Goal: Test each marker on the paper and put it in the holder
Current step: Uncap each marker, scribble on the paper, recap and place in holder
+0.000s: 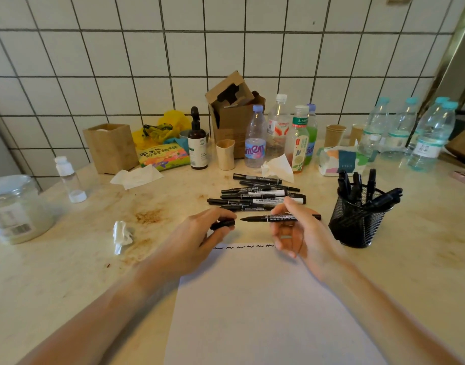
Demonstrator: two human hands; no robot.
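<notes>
Uncapped marker (pixel 278 217) held level above the paper's (pixel 265 299) top edge, pinched in right hand (pixel 296 227), tip toward left hand (pixel 200 233) gripping its cap (pixel 223 224); marker pile (pixel 260 196) just behind, mesh holder (pixel 357 219) with markers to the right.

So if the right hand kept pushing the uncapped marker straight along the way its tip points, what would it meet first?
Probably the cap gripped in the left hand. The marker in the right hand points its tip left at it, across a small gap; depth is hard to judge.
</notes>
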